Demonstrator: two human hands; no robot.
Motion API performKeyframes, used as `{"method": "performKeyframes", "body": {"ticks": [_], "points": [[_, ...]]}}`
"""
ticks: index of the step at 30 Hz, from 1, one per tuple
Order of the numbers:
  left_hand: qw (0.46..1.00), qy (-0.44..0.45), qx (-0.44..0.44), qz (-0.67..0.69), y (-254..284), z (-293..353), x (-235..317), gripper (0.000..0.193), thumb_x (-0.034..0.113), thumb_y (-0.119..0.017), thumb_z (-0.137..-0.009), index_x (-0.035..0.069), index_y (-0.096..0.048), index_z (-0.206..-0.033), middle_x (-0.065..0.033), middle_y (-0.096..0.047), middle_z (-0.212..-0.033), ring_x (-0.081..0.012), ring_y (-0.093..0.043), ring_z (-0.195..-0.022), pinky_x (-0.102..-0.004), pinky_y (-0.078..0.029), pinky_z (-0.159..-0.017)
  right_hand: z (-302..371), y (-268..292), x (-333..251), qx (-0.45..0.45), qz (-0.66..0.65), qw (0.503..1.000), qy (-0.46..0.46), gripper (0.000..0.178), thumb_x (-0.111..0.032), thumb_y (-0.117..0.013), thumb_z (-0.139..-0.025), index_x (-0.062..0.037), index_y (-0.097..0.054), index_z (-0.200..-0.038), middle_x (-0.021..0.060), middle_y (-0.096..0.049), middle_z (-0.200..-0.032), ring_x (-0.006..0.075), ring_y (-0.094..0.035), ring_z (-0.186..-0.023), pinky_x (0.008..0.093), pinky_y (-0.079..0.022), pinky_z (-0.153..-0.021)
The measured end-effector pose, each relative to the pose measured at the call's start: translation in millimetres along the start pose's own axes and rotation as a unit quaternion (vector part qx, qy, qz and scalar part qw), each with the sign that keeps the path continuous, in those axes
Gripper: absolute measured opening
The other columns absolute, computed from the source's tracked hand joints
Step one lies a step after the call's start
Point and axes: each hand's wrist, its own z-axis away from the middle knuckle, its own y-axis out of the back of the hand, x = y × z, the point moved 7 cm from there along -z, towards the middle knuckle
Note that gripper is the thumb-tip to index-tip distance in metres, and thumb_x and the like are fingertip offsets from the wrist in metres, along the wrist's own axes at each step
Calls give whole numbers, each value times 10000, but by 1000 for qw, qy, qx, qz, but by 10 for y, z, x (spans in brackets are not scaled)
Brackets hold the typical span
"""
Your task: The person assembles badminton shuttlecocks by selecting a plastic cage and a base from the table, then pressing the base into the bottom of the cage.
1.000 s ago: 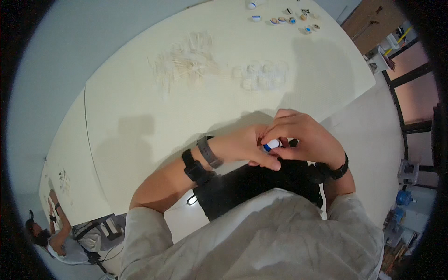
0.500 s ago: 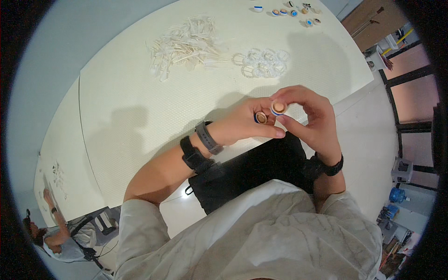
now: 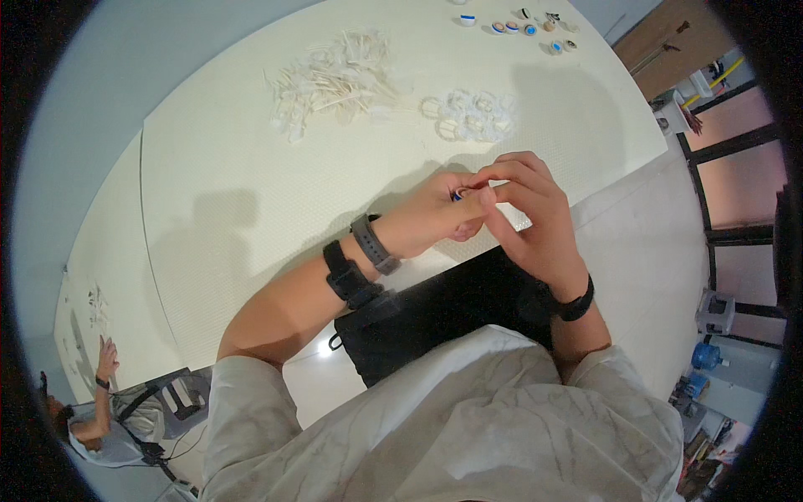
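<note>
A small, possibly blue-rimmed part (image 3: pixel 459 195) is pinched between both hands (image 3: pixel 477 213) above the cream table (image 3: pixel 217 201), beside pale floor (image 3: pixel 661 243).

Small, seemingly blue-and-white part (image 3: pixel 458 195), mostly hidden, pinched between both hands' fingertips.

Both forearms come up from the lower edge and meet over the near edge of the desk. The left hand (image 3: pixel 435 219) lies palm-inward, its fingers curled, with two dark bands strapped around the wrist. The right hand (image 3: pixel 527 222) arches over it from the right, fingers bent, fingertips (image 3: pixel 489 194) pressed against those of the left in a pinching grip. A dark band circles the right wrist. Light sleeves cover both upper arms
</note>
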Motion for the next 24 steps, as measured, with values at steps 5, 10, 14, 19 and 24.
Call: {"method": "performKeyframes", "body": {"ticks": [5, 10, 14, 19, 24], "points": [[996, -12, 84, -29, 80, 6, 63, 690, 770, -345, -985, 124, -549, -857, 60, -400, -690, -61, -383, -639, -252, -343, -597, -51, -90, -266, -13, 56, 998, 21, 421, -110, -803, -732, -83, -646, -1121, 66, -652, -1150, 318, -589, -1115, 441, -430, -1014], [987, 57, 132, 77, 34, 2, 31, 787, 837, -182, -944, 158, -577, -897, 58, -397, -711, -96, -383, -671, -254, -366, -643, -66, -191, -216, -21, 140, 990, 4, 534, -146, -822, -692, -79, -620, -1182, 60, -631, -1197, 302, -573, -1156, 462, -417, -1039], [985, 52, 125, 107, 108, -8, -25, 775, 820, -183, -959, 158, -585, -928, 58, -417, -729, -94, -398, -690, -257, -377, -660, -76, -195, -182, -20, 146, 989, 18, 520, -153, -819, -688, -82, -630, -1167, 62, -636, -1185, 289, -579, -1153, 480, -415, -1059], [991, 32, 70, 108, 148, -32, -57, 686, 732, -216, -1027, 167, -595, -947, 60, -427, -726, -90, -423, -686, -262, -374, -641, -93, -191, -175, -40, 151, 987, 36, 502, -147, -812, -680, -82, -638, -1146, 63, -641, -1183, 276, -580, -1159, 499, -405, -1093], [980, 49, 150, 118, 163, 11, -35, 631, 700, -270, -1046, 175, -606, -948, 61, -483, -743, -76, -431, -665, -248, -350, -589, -122, -251, -201, -38, 152, 987, 46, 462, -180, -793, -698, -70, -638, -1120, 63, -641, -1185, 265, -576, -1178, 512, -376, -1130]]}}
